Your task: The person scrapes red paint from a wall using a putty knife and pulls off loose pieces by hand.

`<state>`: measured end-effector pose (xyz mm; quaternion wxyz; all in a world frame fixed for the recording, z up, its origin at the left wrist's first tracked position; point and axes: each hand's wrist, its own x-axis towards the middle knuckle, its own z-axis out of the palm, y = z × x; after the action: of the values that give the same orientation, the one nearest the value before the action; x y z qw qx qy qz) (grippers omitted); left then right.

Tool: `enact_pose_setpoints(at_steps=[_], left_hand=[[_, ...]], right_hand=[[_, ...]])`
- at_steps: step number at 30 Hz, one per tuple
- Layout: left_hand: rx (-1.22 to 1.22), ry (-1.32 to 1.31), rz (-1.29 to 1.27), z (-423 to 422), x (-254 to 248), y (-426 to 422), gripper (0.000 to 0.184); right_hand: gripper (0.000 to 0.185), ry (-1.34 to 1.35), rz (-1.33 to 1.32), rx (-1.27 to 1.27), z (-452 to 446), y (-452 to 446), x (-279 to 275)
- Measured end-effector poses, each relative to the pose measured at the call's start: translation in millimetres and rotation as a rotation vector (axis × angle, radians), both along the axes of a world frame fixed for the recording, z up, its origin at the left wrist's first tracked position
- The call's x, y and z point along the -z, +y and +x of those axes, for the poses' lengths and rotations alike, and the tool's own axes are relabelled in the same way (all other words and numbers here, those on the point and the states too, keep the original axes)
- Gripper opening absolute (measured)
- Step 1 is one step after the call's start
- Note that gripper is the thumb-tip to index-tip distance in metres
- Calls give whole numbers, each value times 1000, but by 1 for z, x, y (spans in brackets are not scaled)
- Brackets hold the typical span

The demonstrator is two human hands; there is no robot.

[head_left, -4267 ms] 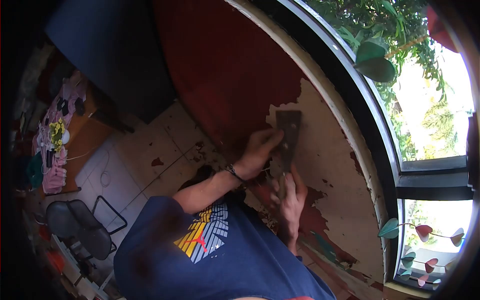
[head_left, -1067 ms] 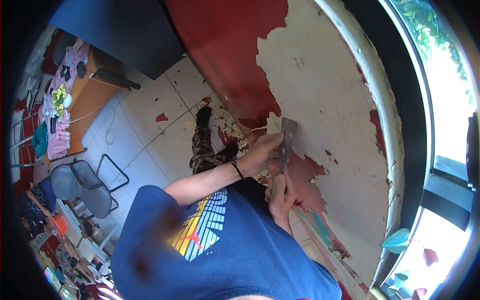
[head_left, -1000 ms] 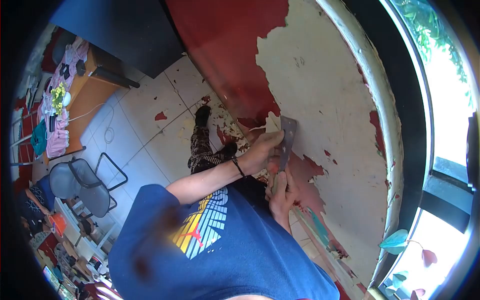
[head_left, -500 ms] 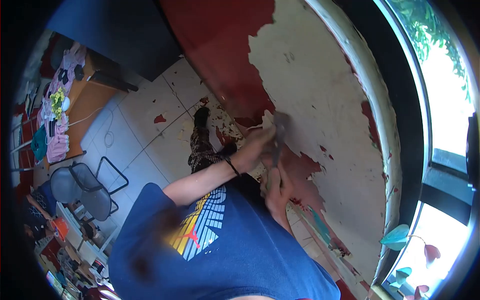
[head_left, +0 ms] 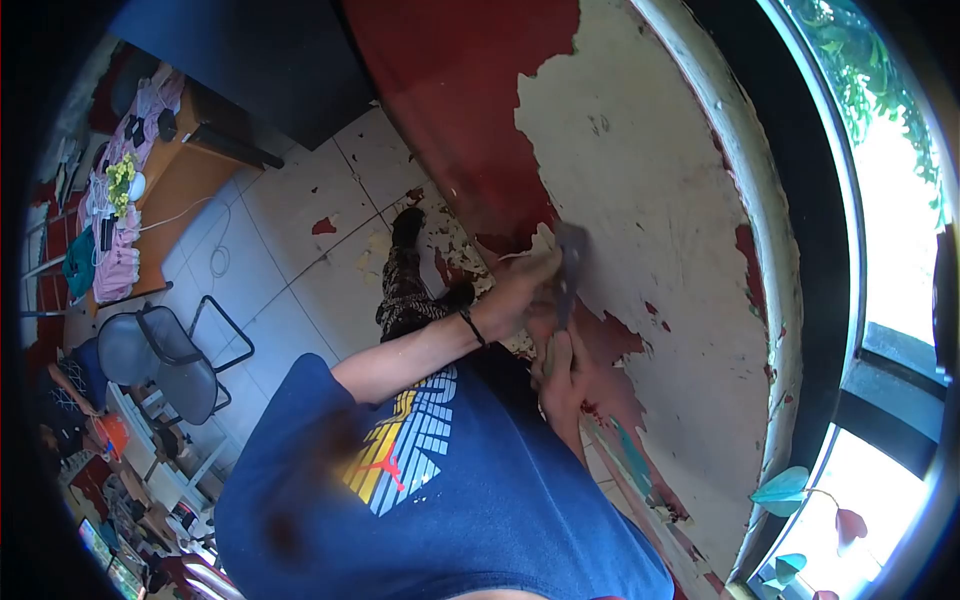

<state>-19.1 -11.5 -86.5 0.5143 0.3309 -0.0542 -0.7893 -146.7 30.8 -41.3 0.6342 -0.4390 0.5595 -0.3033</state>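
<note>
A paint scraper (head_left: 570, 275) with a dark, slightly blurred blade lies against the wall (head_left: 640, 170), where red paint gives way to bare pale plaster. My right hand (head_left: 562, 375) is closed round its handle, lower down. Nearer the blade, my left hand (head_left: 515, 290), with a dark band at the wrist, is closed against the scraper's shank; some of its fingers are hidden. Beside the left thumb a pale flake (head_left: 543, 238) curls off at the edge of the red paint (head_left: 470, 120).
Paint chips (head_left: 440, 240) litter the tiled floor (head_left: 310, 200) round my foot. A grey chair (head_left: 170, 365) and a wooden desk (head_left: 200, 190) stand to the left. Another person (head_left: 75, 400) is at the far left. A window (head_left: 890, 240) and plant leaves (head_left: 785, 490) border the right side.
Both hands and the scraper have shifted slightly rightward in the view, which has itself moved a little. The right hand sits a bit nearer the left, and the hold looks the same.
</note>
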Motion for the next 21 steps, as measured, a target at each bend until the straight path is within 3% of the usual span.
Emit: enact_pose_setpoints(at_steps=[5,11,13,21], left_hand=[[-82,-20,-26,14,0,0,34],[15,28,-41,-2,-5,4,33],[22,-33,-61,1,-2,5,32],[-42,13,18,1,-10,3,34]], right_hand=[[41,-20,-66,-74,13,3,5],[41,-42,26,17,2,14,-11],[39,-116,-69,-9,5,18,1],[39,-45,-16,11,12,11,-8]])
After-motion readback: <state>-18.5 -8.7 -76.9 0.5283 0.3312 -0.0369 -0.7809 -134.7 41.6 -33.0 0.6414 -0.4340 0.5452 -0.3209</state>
